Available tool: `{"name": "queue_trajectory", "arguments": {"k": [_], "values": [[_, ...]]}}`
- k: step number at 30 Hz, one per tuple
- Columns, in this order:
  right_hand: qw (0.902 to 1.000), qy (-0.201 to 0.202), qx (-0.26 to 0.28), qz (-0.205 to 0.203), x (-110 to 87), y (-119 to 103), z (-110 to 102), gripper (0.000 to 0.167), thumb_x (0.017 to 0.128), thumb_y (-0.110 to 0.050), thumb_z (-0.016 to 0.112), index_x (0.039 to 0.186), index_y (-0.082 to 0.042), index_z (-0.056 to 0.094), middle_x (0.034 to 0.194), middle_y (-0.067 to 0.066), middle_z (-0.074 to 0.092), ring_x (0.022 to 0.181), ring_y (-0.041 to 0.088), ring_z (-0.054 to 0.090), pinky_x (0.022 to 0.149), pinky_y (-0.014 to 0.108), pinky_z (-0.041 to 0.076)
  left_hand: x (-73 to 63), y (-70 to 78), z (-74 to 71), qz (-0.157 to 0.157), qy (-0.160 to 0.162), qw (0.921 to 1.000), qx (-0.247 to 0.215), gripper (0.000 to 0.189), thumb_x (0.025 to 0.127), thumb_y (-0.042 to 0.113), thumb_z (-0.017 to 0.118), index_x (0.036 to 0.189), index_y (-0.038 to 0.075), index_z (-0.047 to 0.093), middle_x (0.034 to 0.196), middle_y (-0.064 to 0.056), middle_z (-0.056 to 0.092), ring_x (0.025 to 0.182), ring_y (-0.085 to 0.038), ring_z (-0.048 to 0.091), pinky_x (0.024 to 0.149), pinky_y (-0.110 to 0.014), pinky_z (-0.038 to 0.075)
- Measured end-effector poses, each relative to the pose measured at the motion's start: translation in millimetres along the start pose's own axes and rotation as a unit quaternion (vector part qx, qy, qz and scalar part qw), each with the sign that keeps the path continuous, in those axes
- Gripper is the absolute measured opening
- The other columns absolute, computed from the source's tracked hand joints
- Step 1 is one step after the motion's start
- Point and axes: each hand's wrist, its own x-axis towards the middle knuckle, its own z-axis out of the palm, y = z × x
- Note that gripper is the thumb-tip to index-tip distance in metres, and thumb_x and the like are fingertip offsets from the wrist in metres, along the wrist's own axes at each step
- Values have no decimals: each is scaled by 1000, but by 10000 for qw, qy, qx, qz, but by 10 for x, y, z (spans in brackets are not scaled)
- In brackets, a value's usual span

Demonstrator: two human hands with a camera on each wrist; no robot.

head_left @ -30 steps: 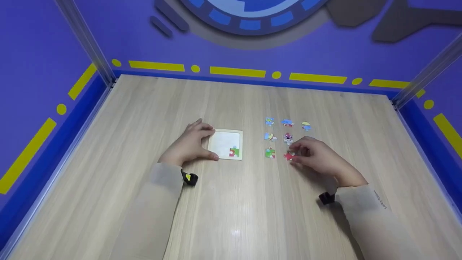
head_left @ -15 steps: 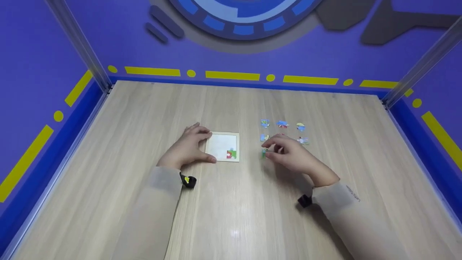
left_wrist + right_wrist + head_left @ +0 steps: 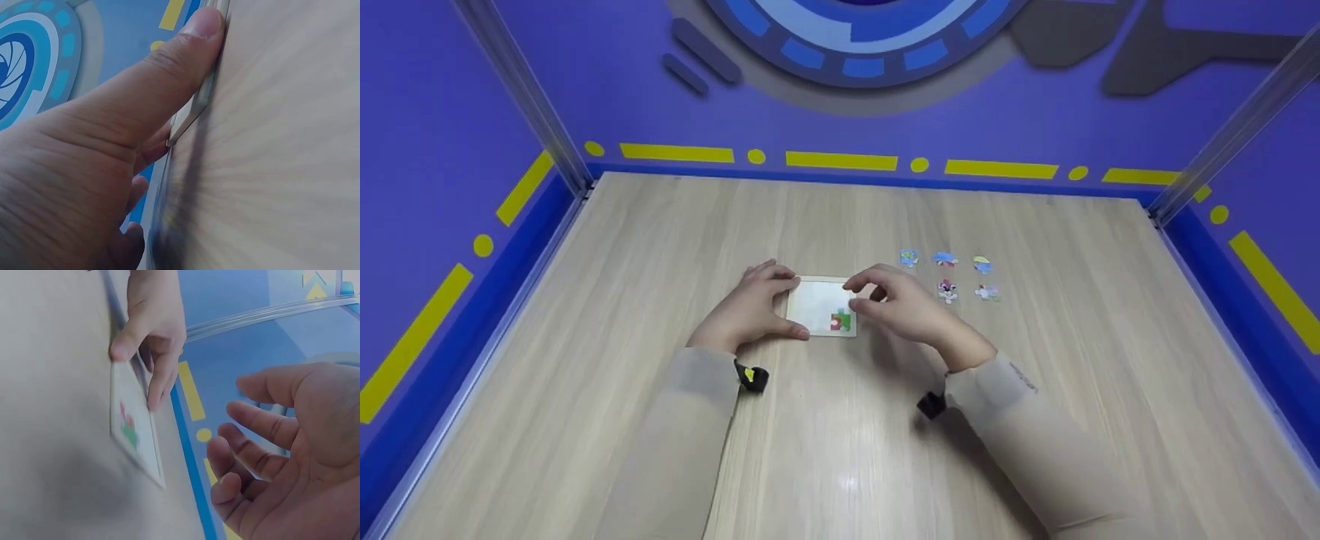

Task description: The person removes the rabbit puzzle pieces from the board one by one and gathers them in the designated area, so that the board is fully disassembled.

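Observation:
My left hand (image 3: 750,311) holds the left side of a small square puzzle tray (image 3: 815,300), with the thumb at its near corner and the fingers at its far corner. A red and green jigsaw piece (image 3: 841,321) lies inside, at the near right corner. My right hand (image 3: 904,307) hovers over the tray's right edge, thumb and index finger bent toward each other. In the right wrist view a gap shows between those fingertips, and whether a piece is pinched there cannot be told. Other pieces, such as a red and white one (image 3: 947,291), lie right of the tray.
Several loose puzzle pieces, including a blue and red one (image 3: 945,259) and a pale multicolored one (image 3: 988,292), lie on the wooden tabletop (image 3: 840,420). Blue and purple wall panels (image 3: 840,112) enclose the back and sides. My right hand and forearm hide part of the table.
My right hand has moved left from a red piece in the near row to the tray's right edge. My left hand stays at the tray. The head view has shifted slightly.

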Motion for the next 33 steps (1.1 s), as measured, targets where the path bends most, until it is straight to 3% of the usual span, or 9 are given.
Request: {"name": "queue_trajectory", "arguments": {"k": [5,14,21,26,33], "values": [[9997,37,170,144,68,-9,121,37,107,-25,73,141,-10,76,141,11,72,113,27,65,89,34,55,5,2,28,72,10,10000,65,110,75,51,106,164,6,59,173,-5,53,179,-36,17,148,-58,17],[9996,186,-220,52,125,151,329,40,107,-17,75,144,-5,75,150,15,65,110,26,63,95,38,55,-5,-31,38,77,9,10000,46,111,76,52,105,166,7,57,174,-6,51,179,-36,16,147,-58,21],[9957,290,-881,-23,182,168,424,47,102,-13,79,148,-1,73,151,21,63,128,35,66,114,52,59,2,7,-18,95,-35,9998,181,110,79,53,103,167,7,56,176,-6,49,180,-34,15,148,-57,21],[9900,201,-1396,-4,184,188,463,46,105,-18,78,148,-3,74,153,20,64,141,40,63,124,57,55,13,10,-22,108,-57,9997,230,108,80,52,103,167,8,55,176,-6,49,180,-34,13,148,-57,19],[9839,122,-1784,-46,152,192,501,40,107,-22,75,143,-6,78,156,18,62,144,41,60,125,58,53,-10,-4,-12,67,-81,9997,236,109,80,52,103,168,8,55,177,-5,48,180,-34,12,148,-57,18]]}}
